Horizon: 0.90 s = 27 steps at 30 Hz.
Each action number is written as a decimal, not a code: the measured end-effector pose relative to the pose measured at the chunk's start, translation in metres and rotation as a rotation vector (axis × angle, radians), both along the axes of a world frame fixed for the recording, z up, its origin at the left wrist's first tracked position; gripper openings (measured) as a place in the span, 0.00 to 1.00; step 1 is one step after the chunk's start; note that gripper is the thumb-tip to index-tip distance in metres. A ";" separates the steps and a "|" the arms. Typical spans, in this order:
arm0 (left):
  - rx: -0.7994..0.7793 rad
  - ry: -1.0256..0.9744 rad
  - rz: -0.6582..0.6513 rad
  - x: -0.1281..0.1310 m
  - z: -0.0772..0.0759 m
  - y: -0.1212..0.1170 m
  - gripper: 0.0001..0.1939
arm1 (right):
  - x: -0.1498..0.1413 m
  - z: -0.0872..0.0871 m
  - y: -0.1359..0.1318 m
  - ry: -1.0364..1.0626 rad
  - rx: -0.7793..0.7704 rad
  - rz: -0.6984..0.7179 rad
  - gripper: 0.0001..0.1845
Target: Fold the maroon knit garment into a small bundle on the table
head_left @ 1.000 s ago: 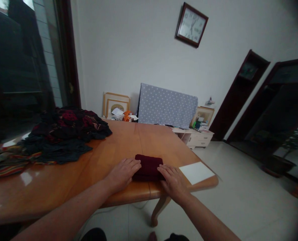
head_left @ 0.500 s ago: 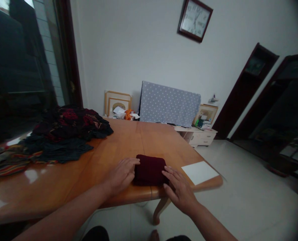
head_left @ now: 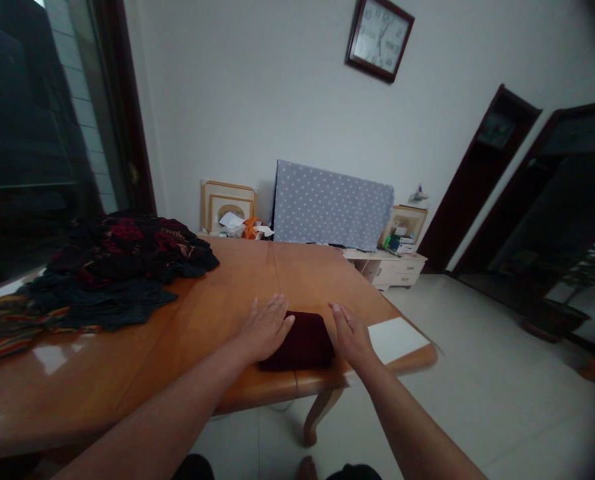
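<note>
A dark red folded cloth or garment [head_left: 301,341] lies as a compact block near the front edge of the wooden table [head_left: 237,273]. Against its left side rests my left hand [head_left: 267,328], fingers stretched out and the thumb over the cloth's edge. My right hand [head_left: 350,333] stands on edge just right of the block, fingers extended forward and palm turned toward it; whether it touches the cloth I cannot tell. Neither hand grips anything. Beyond my right hand is a white sheet [head_left: 396,339] on the table corner.
On the table's left lies a heap of dark clothes [head_left: 127,257], with a striped cloth [head_left: 17,327] beside it. Along the wall stand a low white cabinet [head_left: 402,272], a dotted cover [head_left: 332,205] and picture frames [head_left: 227,200]. A wall clock [head_left: 380,39] hangs above.
My left hand has slid forward along the cloth's left side. My right hand has turned from lying on the right edge to upright beside it. The view has shifted slightly right.
</note>
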<state>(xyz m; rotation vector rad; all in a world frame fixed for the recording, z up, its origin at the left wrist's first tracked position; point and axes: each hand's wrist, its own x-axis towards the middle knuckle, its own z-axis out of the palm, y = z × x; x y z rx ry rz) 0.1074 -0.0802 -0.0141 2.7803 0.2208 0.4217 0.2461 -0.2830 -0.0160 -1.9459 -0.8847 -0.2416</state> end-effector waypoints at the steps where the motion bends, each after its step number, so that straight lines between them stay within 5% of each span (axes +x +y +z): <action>1: 0.025 0.036 0.003 -0.001 -0.001 0.000 0.35 | 0.001 0.002 0.004 0.000 -0.008 0.002 0.29; 15: 0.165 0.037 0.018 -0.005 -0.014 0.005 0.39 | -0.004 0.011 0.034 -0.077 -0.338 0.079 0.32; 20: 0.164 0.013 0.023 -0.006 -0.016 0.003 0.41 | -0.018 -0.008 0.039 -0.001 -0.583 0.114 0.35; 27: 0.125 -0.002 0.055 -0.006 -0.021 0.002 0.42 | -0.022 -0.022 0.035 0.036 -0.628 0.106 0.36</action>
